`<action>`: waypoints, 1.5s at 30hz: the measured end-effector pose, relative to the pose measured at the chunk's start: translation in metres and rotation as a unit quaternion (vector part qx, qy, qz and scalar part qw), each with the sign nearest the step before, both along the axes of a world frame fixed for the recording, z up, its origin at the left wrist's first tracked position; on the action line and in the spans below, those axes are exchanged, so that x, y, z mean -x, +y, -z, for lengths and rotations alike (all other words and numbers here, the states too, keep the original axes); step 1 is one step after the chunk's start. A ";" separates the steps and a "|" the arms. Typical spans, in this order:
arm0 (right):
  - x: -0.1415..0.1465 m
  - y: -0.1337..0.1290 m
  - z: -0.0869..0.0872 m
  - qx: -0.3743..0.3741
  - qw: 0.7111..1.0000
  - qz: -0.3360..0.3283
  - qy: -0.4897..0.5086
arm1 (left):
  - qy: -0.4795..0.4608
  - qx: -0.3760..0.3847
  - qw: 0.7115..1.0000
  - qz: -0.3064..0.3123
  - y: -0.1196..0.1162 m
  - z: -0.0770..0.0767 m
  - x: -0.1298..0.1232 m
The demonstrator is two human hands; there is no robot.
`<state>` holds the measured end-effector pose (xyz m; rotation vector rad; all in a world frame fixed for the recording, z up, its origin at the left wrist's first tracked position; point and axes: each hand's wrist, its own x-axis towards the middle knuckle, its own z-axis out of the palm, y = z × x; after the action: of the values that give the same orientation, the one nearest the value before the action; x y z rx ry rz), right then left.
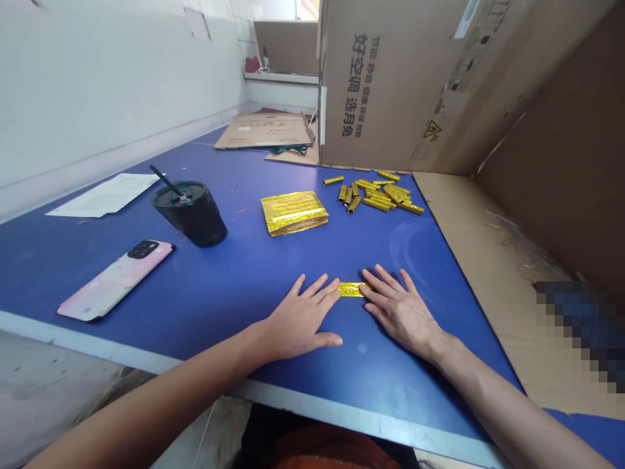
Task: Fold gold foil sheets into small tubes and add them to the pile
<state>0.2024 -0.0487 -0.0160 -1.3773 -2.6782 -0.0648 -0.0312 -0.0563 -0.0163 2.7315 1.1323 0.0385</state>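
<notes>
A narrow strip of shiny gold paper (350, 289) lies flat on the blue table, its two ends covered by my fingers. My left hand (300, 319) rests with spread fingers, the fingertips touching the strip's left end. On the right end, the fingers of my right hand (398, 306) lie flat and apart. Beyond my left hand is a stack of gold foil paper (295, 213). Several small folded gold tubes (378, 197) lie in a loose pile farther back on the right.
On the left are a phone in a pastel case (117, 279), a dark lidded cup with a straw (189, 212) and a white paper sheet (107, 194). A large cardboard box (390, 85) stands at the back right. Flattened cardboard (266, 129) lies at the back.
</notes>
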 end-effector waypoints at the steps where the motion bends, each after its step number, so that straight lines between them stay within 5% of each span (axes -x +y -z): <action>1: 0.000 0.000 -0.001 0.006 1.000 0.003 -0.003 | 0.000 0.002 1.000 -0.001 0.000 0.000 0.000; 9: 0.001 -0.011 0.000 0.045 0.999 -0.007 -0.009 | 0.010 -0.002 1.000 -0.011 -0.002 -0.006 -0.001; 18: -0.001 -0.011 0.005 0.051 0.999 -0.010 0.004 | 0.000 -0.024 1.000 -0.009 -0.001 0.008 -0.059; 27: 0.001 -0.013 0.001 0.050 0.999 0.002 0.002 | 0.025 -0.014 1.000 0.005 0.000 -0.001 -0.009; 45: -0.005 -0.011 -0.004 0.036 0.999 0.003 -0.038 | 0.037 -0.010 0.999 -0.004 0.000 0.000 -0.005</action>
<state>0.2069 -0.0597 -0.0123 -1.4322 -2.7645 -0.0212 -0.0265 -0.0567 -0.0163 2.7667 1.1685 -0.0498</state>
